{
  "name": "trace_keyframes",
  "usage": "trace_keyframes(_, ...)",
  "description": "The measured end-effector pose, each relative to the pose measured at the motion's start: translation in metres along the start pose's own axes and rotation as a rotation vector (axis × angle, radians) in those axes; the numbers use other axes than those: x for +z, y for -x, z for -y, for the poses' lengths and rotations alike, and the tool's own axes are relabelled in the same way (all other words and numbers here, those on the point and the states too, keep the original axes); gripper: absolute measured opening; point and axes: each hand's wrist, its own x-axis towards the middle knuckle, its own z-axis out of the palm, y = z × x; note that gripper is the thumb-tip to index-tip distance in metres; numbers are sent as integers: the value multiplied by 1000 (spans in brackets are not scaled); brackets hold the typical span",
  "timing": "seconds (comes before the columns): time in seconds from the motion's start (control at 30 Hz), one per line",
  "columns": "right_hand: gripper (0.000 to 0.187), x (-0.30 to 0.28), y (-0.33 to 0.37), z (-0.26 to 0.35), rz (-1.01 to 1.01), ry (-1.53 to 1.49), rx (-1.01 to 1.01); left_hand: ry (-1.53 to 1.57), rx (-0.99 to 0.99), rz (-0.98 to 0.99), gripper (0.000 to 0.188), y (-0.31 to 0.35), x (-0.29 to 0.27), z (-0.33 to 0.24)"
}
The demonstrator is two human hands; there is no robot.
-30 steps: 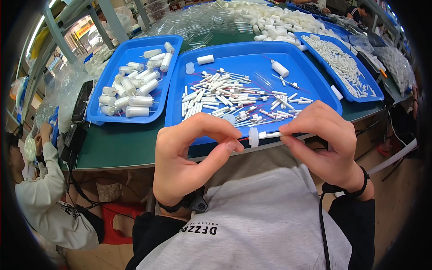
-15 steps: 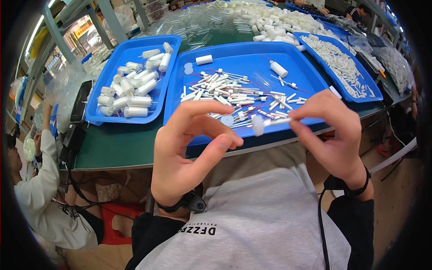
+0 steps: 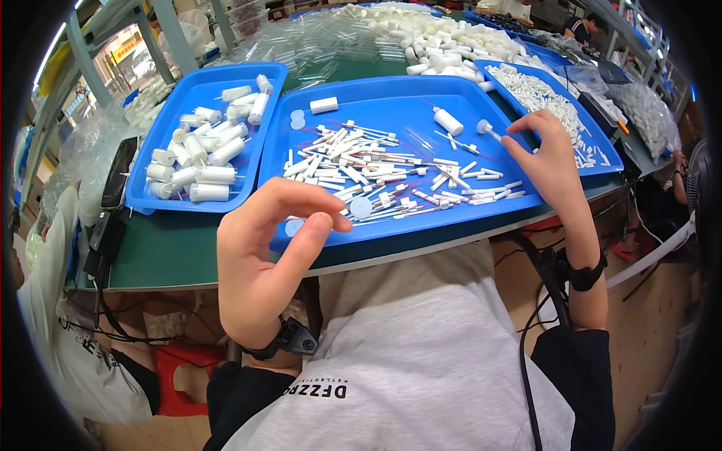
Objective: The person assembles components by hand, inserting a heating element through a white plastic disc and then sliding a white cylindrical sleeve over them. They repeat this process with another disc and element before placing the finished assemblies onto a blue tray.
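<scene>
My right hand (image 3: 543, 154) is over the right part of the middle blue tray (image 3: 383, 84), thumb and forefinger pinching a thin white rod with a round translucent disc (image 3: 485, 128) on its far end. My left hand (image 3: 274, 252) hovers at the tray's near left edge, fingers loosely curled, thumb apart, nothing visible in them. Just beyond its fingertips lies a translucent round disc (image 3: 361, 207). A pile of thin white rods with reddish wires (image 3: 353, 161) covers the tray's middle. A white cylinder (image 3: 447, 121) lies near my right hand, another white cylinder (image 3: 324, 104) at the far left.
A blue tray (image 3: 137, 177) of white cylinders with pins stands to the left. At the right, another blue tray (image 3: 613, 161) holds many small white tubes. White cylinders (image 3: 451, 49) and clear plastic tubes (image 3: 308, 45) are heaped behind. A person (image 3: 98, 353) sits at left.
My right hand has moved away and up to the right with the rod and disc, over the tray's right side. My left hand has shifted slightly left. The view has shifted a little.
</scene>
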Motion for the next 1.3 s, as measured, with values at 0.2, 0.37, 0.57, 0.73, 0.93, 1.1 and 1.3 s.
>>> trace_keyframes(0.2,16,-6,4,23,59,-109,-64,-182,22,58,9,-4,0,4)
trace_keyframes(0.37,14,-8,-4,39,330,-249,-35,-279,34,183,9,-6,5,5)
trace_keyframes(0.57,12,13,-13,29,444,-141,-105,-268,11,167,9,-5,6,5)
trace_keyframes(0.73,14,16,-13,19,427,0,-108,-269,-20,167,9,-5,8,5)
trace_keyframes(0.93,8,12,-8,16,357,13,-136,-277,-7,155,8,-5,7,4)
trace_keyframes(1.1,7,11,-4,20,313,5,-132,-311,7,62,9,-7,5,9)
trace_keyframes(1.3,11,10,-7,26,239,-184,-86,-751,5,-115,15,-11,-9,19)
